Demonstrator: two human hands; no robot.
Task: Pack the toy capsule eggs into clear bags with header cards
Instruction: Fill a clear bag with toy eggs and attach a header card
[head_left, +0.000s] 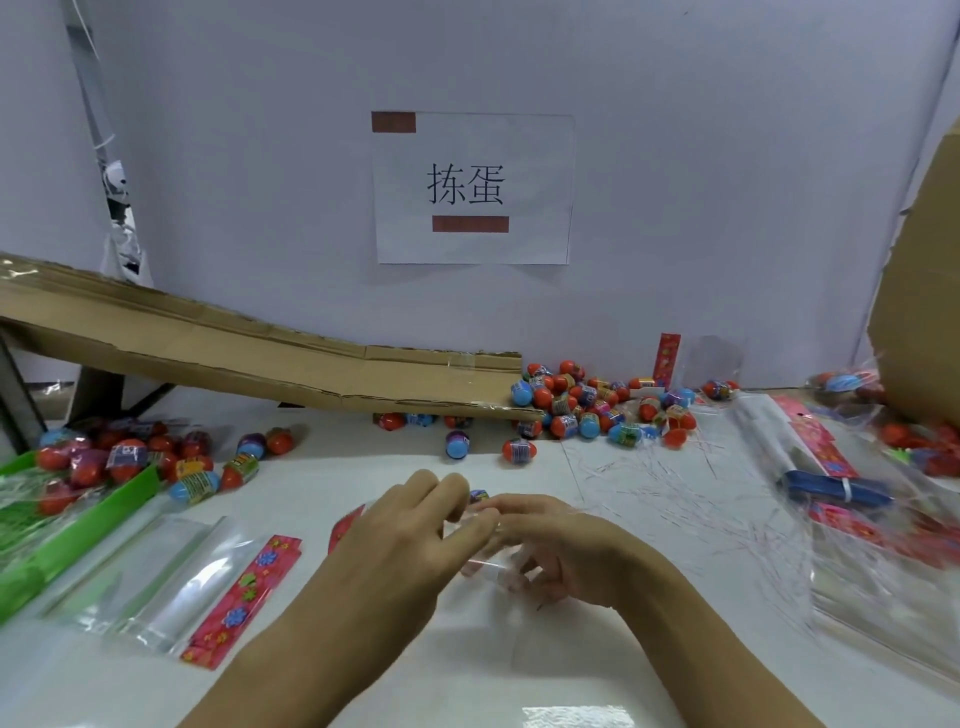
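The fingers (470, 525) of both hands meet at the middle of the white table (467, 670), curled and pinching a clear bag (491, 564) between them; a capsule egg (479, 495) shows just past the fingertips (mostly hidden). The left hand (400, 540) covers part of a pink header card (344, 526); the right hand (556, 551) holds the bag's right side. To the left lies another clear bag with header card (208, 587). Farther off, loose capsule eggs (587, 410) lie heaped at the foot of a cardboard ramp (249, 348).
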